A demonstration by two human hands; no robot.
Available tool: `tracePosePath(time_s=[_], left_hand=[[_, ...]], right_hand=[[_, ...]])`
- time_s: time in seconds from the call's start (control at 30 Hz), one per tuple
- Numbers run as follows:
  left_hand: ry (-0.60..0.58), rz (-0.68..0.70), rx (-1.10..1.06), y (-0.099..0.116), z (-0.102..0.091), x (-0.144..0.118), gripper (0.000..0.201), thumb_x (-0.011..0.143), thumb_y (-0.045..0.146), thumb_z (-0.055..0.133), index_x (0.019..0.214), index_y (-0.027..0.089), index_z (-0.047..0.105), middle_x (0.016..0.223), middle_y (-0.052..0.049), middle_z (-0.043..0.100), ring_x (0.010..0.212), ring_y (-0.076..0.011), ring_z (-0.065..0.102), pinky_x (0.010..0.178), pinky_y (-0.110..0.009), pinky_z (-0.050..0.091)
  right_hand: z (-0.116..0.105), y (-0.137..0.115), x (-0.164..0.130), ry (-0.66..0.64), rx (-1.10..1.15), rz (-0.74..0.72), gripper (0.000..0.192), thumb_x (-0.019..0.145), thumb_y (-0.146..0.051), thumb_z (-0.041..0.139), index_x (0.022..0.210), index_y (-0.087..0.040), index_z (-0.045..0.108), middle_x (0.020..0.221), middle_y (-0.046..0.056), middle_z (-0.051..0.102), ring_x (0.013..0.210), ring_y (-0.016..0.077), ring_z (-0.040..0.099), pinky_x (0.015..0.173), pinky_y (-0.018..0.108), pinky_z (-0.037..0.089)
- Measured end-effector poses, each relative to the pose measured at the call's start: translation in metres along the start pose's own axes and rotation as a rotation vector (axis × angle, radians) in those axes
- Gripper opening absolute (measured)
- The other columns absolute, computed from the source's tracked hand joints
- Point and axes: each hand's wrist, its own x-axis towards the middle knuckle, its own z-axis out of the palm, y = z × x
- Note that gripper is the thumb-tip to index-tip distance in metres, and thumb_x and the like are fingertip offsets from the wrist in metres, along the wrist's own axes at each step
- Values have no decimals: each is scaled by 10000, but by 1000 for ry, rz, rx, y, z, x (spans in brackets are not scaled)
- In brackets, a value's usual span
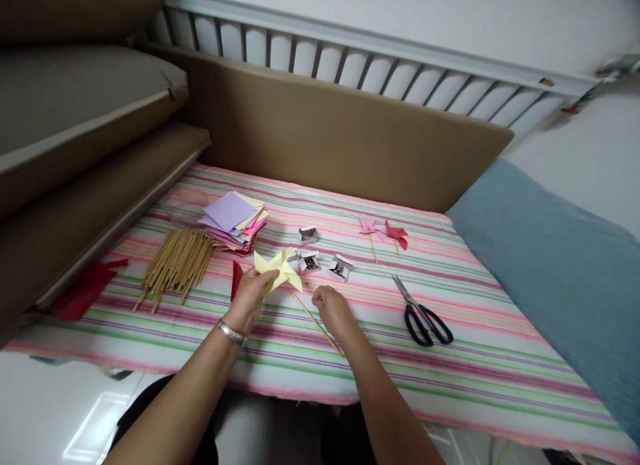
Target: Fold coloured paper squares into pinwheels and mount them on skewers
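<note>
Home room, likely a bedroom or living area: pink-and-green striped cloth-covered bed (pixel 450 331), tan upholstered backboard (pixel 340 138), stacked brown cushions (pixel 75 111), blue blanket (pixel 565 271), white slatted radiator cover (pixel 380 68) along the wall, glossy white floor tiles (pixel 60 411).

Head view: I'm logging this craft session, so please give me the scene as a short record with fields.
left hand: left hand pinches a yellow paper pinwheel
right hand: right hand closed beside the thin stick under the pinwheel; grip on it unclear
surface: striped cloth
left of hands: bundle of sticks, stack of coloured paper
behind hands: three small open boxes
right of hands: black scissors
finished: pink pinwheel and red pinwheel lying flat
</note>
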Motion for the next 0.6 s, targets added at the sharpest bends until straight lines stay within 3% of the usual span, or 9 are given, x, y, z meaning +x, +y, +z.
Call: tracePosePath(time_s=[0.1,0.3,0.37,0.47,0.6], left_hand=[[2,6,-4,0,-1,1,306,493,197,781,769,94,697,762,-71,726,651,-155,634,642,-250,470],[8,21,12,-2,4,-3,281,490,190,787,740,95,699,759,-79,727,644,-153,632,640,-246,463],[11,35,33,-5,8,-7,284,491,202,792,741,102,700,739,-71,727,619,-153,629,618,-245,456],[-28,39,51,-12,13,-12,308,505,223,796,779,113,707,745,-66,731,615,-161,635,609,-250,455],[-100,12,54,-20,19,-15,324,516,241,801,803,119,714,787,-77,738,652,-180,650,621,-260,465]], right_hand=[[-7,-7,-1,41,75,-15,111,771,-126,472,734,-192,553,767,19,611,743,154,563,687,239,400],[-27,-32,-12,218,530,-162,75,796,-242,501,772,-205,562,758,16,598,744,168,574,704,273,446],[-28,-39,-15,253,566,-238,77,794,-240,524,761,-211,587,932,49,625,933,191,571,849,314,430],[-21,-44,-15,254,578,-253,79,784,-233,560,739,-220,624,1312,55,495,1265,221,386,1055,387,270],[-8,-41,-11,235,609,-183,72,764,-236,587,722,-217,642,1485,29,288,1387,225,188,1101,407,185]])
